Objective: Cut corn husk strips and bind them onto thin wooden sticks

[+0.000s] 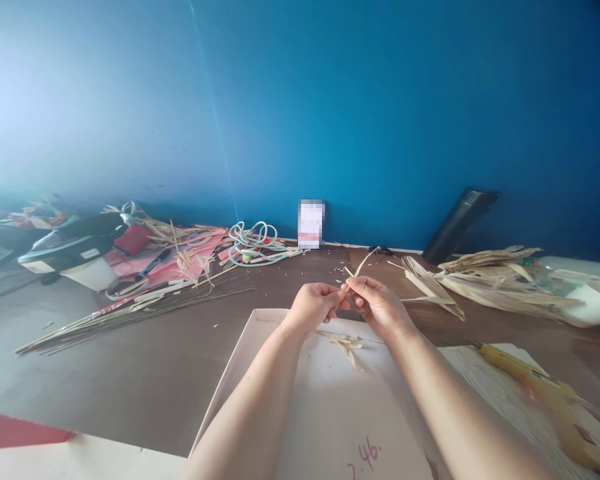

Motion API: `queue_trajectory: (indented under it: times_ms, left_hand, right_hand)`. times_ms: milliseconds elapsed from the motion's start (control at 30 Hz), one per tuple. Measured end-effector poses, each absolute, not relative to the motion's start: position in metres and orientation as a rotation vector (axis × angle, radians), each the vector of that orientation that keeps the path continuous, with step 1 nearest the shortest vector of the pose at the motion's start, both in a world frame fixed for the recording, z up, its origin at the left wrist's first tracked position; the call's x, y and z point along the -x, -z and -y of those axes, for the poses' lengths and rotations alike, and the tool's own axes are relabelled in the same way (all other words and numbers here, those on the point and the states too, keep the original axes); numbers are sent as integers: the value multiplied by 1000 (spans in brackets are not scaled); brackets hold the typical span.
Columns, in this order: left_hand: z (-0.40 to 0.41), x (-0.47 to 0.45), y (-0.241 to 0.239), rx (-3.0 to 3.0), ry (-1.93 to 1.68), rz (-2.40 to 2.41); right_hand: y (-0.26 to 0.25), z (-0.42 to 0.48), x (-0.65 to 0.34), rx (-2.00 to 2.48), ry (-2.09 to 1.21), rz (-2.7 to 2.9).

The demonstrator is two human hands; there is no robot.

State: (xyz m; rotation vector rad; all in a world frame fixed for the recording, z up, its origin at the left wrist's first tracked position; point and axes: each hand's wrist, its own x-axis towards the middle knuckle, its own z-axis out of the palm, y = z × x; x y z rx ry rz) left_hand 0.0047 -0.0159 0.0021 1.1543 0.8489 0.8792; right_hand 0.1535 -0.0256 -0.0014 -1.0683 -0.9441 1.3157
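My left hand (317, 305) and my right hand (377, 303) meet above the far edge of a shallow white box lid (325, 407). Both are closed in a pinch, fingertips close together. A thin pale strip of dried husk (365, 262) sticks up from between the fingers of my right hand, with a short straw-coloured piece beside it. My left fingertips grip the lower part of the same strip, mostly hidden by the fingers. Under my hands, a small bunch of cut husk strips (347, 345) lies in the lid, near handwritten red figures.
Right: a yellow glue gun (540, 393) on paper, dried husks (500, 283), a black tube (460, 225) against the blue wall. Left: thin wires (145, 313), a coiled pale cord (255, 245), pink paper (193, 257). A blurred white card (311, 225) stands at the back.
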Motion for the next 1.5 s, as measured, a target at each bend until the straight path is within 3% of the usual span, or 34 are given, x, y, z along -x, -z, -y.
queue_trajectory:
  times_ms: [467, 900, 1267, 1500]
  left_hand:
    - [22, -4, -8, -1621, -839, -1114]
    - [17, -3, -5, -1407, -820, -956]
    - [16, -11, 4, -1472, -820, -1145]
    - [14, -7, 5, -1393, -835, -959]
  right_hand:
    - [6, 25, -151, 1167, -1147, 1051]
    - [0, 28, -152, 1249, -1010, 1176]
    - [0, 27, -153, 1261, -1008, 1251]
    - [1, 27, -155, 1276, -996, 1238]
